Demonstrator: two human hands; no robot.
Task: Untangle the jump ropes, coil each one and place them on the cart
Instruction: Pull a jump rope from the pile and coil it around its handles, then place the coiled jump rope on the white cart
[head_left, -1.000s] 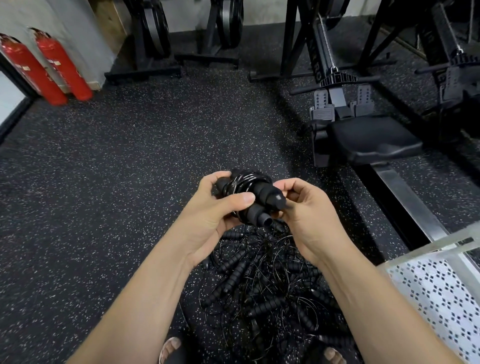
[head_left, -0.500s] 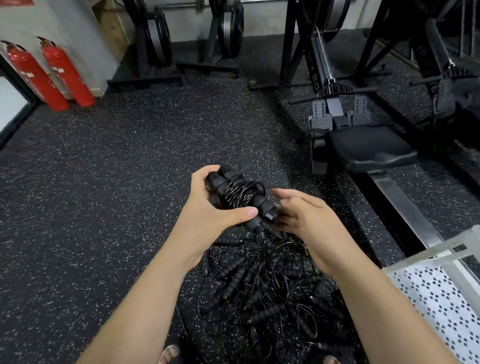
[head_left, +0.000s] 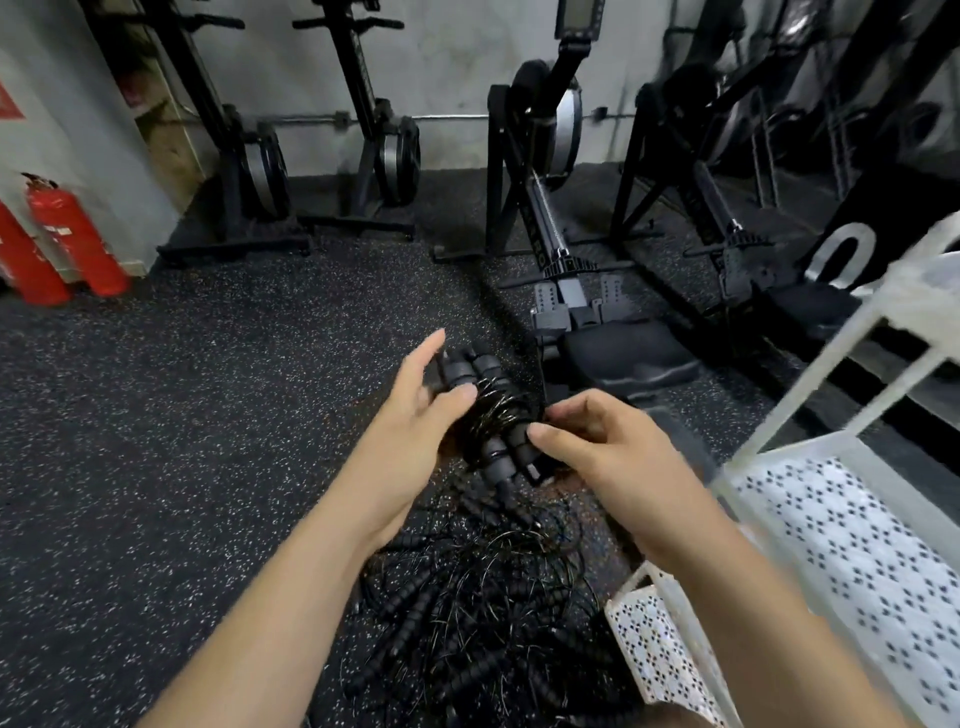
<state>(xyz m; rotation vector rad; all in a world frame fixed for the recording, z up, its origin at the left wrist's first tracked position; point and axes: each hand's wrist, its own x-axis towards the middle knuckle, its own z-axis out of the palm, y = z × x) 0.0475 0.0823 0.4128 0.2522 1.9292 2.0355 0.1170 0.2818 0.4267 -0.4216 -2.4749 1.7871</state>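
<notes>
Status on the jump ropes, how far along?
Done: one coiled jump rope, cord wound round its handles. In hand: left hand and right hand hold it near the cart. Left: placing it, plus the tangled pile on the floor.

Hidden behind the coiled jump rope (head_left: 488, 421): most of the left hand (head_left: 410, 415) past its one raised finger, and the tips of the right hand (head_left: 602, 452) fingers (head_left: 571, 410). Too fine and smeared to count: the cord wraps. Blurred, and cut off at the right and bottom edges: the white cart (head_left: 852, 545). Partly covered by both forearms and cropped below: the tangled pile of ropes (head_left: 467, 634). Cropped at left: the fire extinguishers (head_left: 78, 244).
</notes>
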